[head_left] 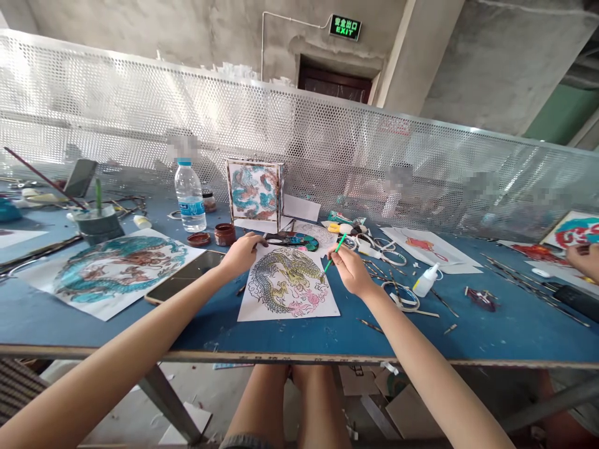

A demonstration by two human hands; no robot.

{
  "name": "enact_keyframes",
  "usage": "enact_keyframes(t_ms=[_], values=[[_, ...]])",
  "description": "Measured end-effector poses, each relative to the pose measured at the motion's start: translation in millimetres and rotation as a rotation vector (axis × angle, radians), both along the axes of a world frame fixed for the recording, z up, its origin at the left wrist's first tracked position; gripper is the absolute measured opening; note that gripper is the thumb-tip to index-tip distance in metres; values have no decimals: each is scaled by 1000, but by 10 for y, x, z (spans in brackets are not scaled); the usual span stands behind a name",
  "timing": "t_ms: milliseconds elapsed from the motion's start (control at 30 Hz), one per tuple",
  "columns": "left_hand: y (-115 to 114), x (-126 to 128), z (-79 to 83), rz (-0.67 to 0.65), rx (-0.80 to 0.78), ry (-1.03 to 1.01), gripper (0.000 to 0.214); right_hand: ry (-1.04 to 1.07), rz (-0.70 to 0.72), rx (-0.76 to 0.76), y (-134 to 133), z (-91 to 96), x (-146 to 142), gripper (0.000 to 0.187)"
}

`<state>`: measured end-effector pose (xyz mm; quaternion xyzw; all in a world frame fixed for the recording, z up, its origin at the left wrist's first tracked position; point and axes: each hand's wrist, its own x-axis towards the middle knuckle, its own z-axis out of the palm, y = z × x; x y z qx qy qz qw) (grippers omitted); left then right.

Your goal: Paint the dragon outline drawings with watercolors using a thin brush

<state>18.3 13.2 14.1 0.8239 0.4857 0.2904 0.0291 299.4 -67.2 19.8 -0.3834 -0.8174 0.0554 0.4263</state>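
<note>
A white sheet with a round dragon drawing (286,284), partly coloured yellow-green and pink, lies on the blue table (327,337) in front of me. My left hand (242,252) rests on the sheet's upper left corner with its fingers curled down. My right hand (349,268) pinches a thin green brush (334,254) whose tip touches the drawing's right side. A colourful paint palette (299,241) sits just beyond the sheet.
A water bottle (189,196), small brown jars (224,234), a framed dragon picture (255,193), a large coloured dragon sheet (116,268), a phone (185,277), a glue bottle (425,280) and scattered sticks lie around. Another person's hand (583,259) is at far right. A perforated metal screen (374,156) backs the table.
</note>
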Motion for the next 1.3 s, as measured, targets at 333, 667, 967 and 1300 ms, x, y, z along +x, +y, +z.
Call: enact_keyframes(t_ms=[333, 667, 967, 1300], values=[[-7, 5, 9, 20, 5, 15, 39, -13, -41, 16, 33, -15, 5, 26], [-14, 2, 20, 15, -9, 9, 40, -7, 0, -2, 7, -3, -8, 28], [-37, 13, 38, 20, -28, 16, 40, -26, 51, -55, -27, 15, -29, 29], [-23, 10, 23, 15, -23, 16, 40, -8, 15, -5, -36, 8, -42, 28]])
